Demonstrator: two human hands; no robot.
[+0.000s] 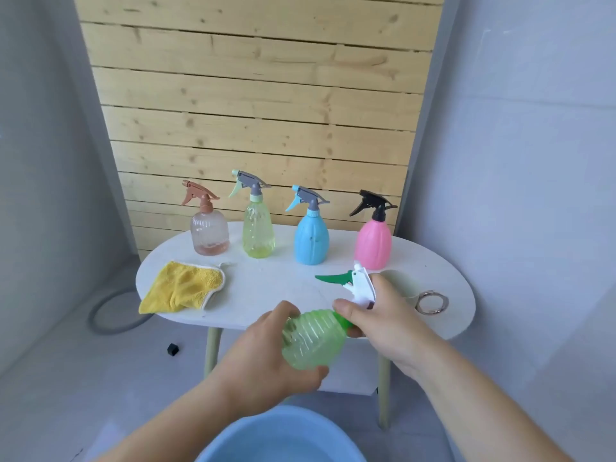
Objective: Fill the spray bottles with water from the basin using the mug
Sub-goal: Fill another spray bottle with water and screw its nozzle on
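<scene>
A ribbed green spray bottle (313,338) is tilted in the air in front of the white table (286,285). My left hand (266,358) grips its body from below. My right hand (380,315) grips the neck just under the white and green spray head (353,283). A pale green mug (405,285) with a ring handle (432,302) stands on the table behind my right hand, mostly hidden. The blue basin (283,438) sits on the floor below my arms. Along the back of the table stand a clear brown bottle (209,233), a yellow-green bottle (258,228), a blue bottle (311,240) and a pink bottle (372,243).
A yellow cloth (181,288) lies crumpled on the table's left end. A wooden slat panel (260,111) stands behind the table. A grey hose (110,315) and a small black object (172,349) lie on the floor to the left.
</scene>
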